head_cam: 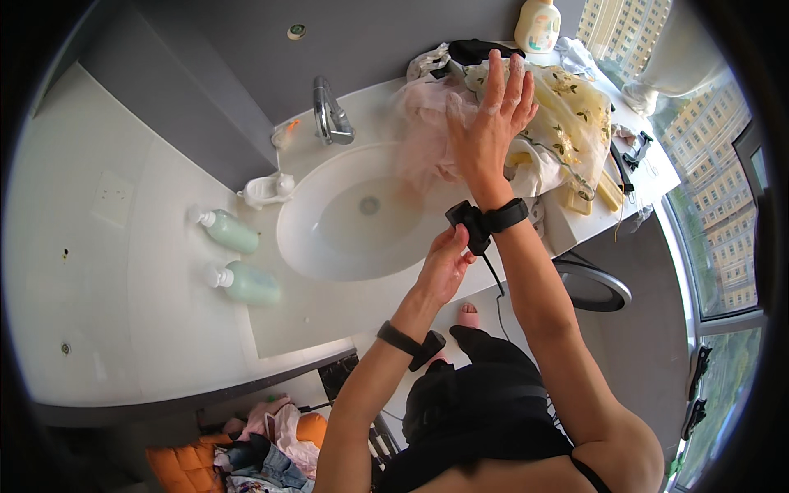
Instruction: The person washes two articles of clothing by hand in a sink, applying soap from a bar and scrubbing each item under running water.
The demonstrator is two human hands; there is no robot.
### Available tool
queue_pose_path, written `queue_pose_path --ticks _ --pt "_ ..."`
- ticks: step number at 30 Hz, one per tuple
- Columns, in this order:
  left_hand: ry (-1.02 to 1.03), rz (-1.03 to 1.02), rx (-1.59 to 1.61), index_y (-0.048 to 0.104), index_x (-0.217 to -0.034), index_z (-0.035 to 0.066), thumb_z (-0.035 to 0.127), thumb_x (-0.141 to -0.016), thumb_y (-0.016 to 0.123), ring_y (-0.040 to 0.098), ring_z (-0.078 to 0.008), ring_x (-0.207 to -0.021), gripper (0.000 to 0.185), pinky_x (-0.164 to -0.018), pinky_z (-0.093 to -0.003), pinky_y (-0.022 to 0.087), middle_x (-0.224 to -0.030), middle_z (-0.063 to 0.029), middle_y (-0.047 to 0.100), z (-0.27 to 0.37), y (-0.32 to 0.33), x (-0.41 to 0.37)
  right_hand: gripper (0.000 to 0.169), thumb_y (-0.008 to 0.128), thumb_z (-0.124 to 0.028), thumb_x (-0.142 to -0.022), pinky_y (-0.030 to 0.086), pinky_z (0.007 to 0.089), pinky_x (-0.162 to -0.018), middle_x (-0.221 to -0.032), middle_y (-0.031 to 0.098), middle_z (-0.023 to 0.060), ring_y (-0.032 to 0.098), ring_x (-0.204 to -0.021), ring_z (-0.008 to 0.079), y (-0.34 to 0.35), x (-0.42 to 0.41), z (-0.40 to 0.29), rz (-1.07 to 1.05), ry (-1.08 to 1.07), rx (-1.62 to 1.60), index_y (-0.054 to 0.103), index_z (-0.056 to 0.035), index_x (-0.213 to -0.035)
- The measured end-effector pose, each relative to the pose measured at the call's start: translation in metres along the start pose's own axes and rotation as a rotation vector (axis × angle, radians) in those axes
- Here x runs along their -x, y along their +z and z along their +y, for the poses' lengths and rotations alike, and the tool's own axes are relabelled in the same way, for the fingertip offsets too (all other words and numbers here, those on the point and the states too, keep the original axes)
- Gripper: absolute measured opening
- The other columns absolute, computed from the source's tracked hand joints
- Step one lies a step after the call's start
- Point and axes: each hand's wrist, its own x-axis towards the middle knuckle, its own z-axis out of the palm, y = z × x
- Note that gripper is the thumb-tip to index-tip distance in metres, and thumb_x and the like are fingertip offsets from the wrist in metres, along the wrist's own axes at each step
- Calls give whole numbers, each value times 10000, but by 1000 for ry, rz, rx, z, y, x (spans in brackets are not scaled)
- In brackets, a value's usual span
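My left hand (445,262) grips a small black wrist-worn device (468,223), its thumb pressed on the side. The device's black strap (506,215) circles my right wrist, and a cable hangs down from it. Wet with suds, my right hand (496,120) is raised with fingers spread and holds nothing. Just beyond it lie a pale pink tulle cloth (425,132), draped over the basin's rim, and a cream sheer cloth with embroidered flowers (570,117). Cloudy water stands in the white oval washbasin (296,231) to the left of my hands.
A chrome faucet (328,114) rises behind the basin. Two green pump bottles (229,231) and a white soap dish (266,190) are at the left. A detergent bottle (537,28) stands at the back. Below the counter's right end is an open round washer door (619,293).
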Motion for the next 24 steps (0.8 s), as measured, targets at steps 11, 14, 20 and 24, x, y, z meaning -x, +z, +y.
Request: queue_pose_path --ticks 11,14,20,24 --pt "14 254 -128 599 -1099 175 331 -860 646 449 -54 -852 289 -683 -241 351 -1006 65 548 11 31 -39 573 616 -58 -661 53 576 -1068 -1365 337 118 260 -1309 326 12 -36 23 68 -170 -78 487 -121 -1215" --pt "217 452 -765 628 -1094 124 191 -831 667 438 -94 -825 275 -643 -228 367 -1014 2 507 27 31 -40 550 619 -65 -651 45 607 -1056 -1386 294 138 205 -1338 341 22 -41 43 -77 -103 108 492 -105 -1185" --pt "817 445 -1524 648 -1052 20 130 -788 681 457 -186 -862 289 -709 -291 418 -1040 -84 439 58 98 -58 427 575 -128 -727 53 677 -1019 -1394 314 149 163 -1366 359 65 -29 84 -234 -179 353 512 -87 -1147" --pt "759 460 -1773 651 -1017 8 150 -783 696 489 -301 -962 277 -799 -389 437 -1035 -133 464 69 120 -78 321 530 -159 -795 79 702 -1006 -1408 327 105 175 -1373 338 80 -23 81 -295 -288 459 539 -88 -1108"
